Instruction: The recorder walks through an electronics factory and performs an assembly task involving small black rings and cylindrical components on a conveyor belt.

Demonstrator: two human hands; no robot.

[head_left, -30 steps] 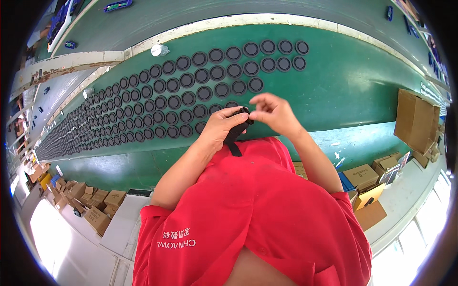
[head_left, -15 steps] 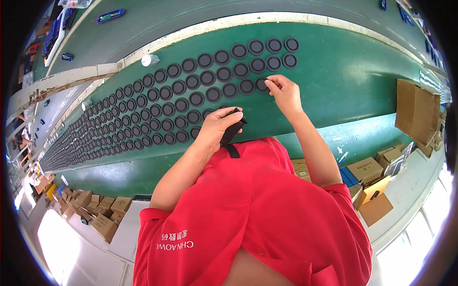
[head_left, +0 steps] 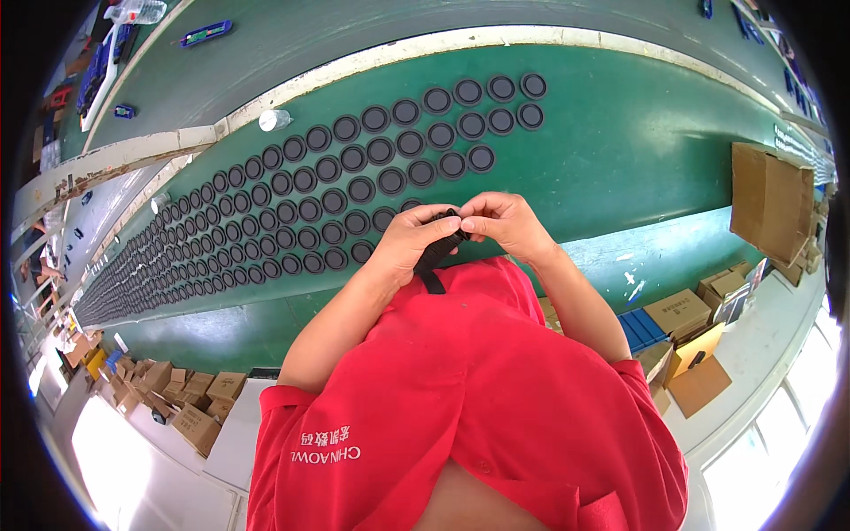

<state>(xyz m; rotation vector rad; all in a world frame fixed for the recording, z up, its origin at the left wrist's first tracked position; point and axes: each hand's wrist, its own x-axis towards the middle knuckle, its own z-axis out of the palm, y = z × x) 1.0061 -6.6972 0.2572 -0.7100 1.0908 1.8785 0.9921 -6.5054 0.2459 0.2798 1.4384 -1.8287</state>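
A stack of black round discs (head_left: 436, 254) is in my left hand (head_left: 407, 237), held close to the front of my red shirt with the fingers wrapped round it. My right hand (head_left: 506, 223) meets the stack's upper end, its thumb and fingers pinched on a disc there. Rows of similar black discs with raised rims (head_left: 481, 158) lie flat on the green table (head_left: 611, 133), running from the middle far off to the left. My left hand partly covers the near rows' right end.
An open cardboard box (head_left: 768, 203) stands at the table's right. A clear plastic cup (head_left: 274, 119) sits by the white far edge (head_left: 425, 44). Cartons (head_left: 677, 314) and a blue bin (head_left: 641, 330) are at lower right; more cartons (head_left: 195, 425) are at lower left.
My right hand has let go of the disc at the right end of the third row and drawn back to the stack. My left hand still holds the stack.
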